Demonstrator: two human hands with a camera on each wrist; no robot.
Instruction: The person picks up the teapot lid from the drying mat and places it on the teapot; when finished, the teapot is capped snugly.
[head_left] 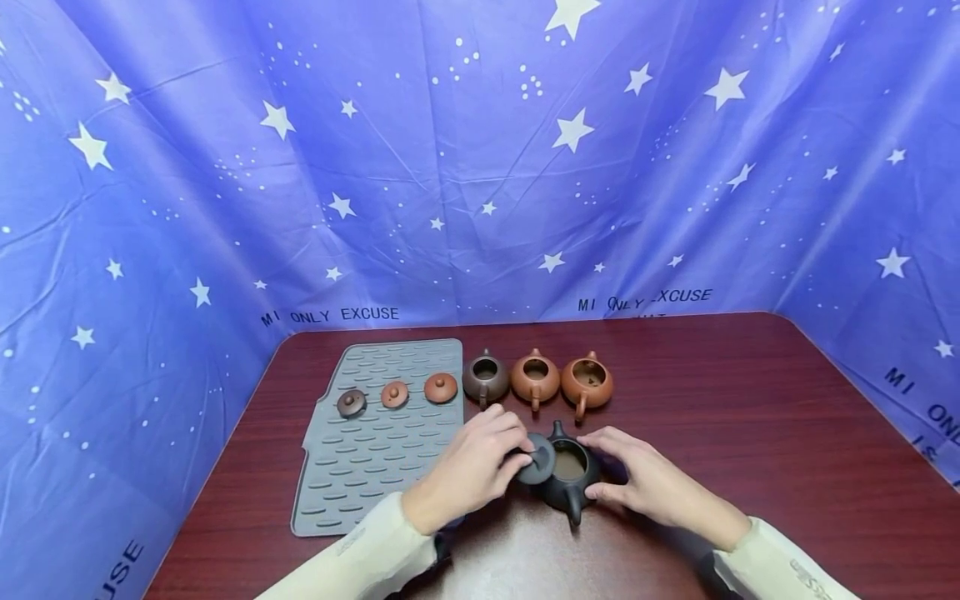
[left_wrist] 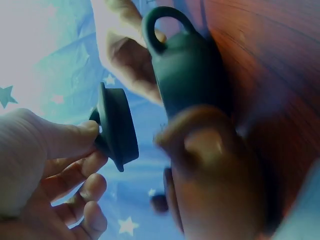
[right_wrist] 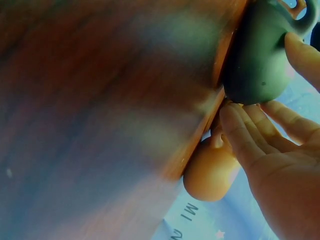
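My left hand pinches the knob of a black teapot lid. In the left wrist view the lid is tipped on edge, with thumb and fingertips at its knob and the other fingers loosely bent. In the head view it overlaps the left side of the black teapot, whose round mouth is uncovered. The teapot stands on the table, handle toward me and spout away. My right hand holds the teapot's right side, its thumb near the handle and its fingers along the far side, touching the body.
Behind stand a dark brown teapot and two orange-brown teapots, all lidless. A grey drying mat at left bears a dark brown lid and two orange-brown lids. A star-patterned blue curtain surrounds the reddish table.
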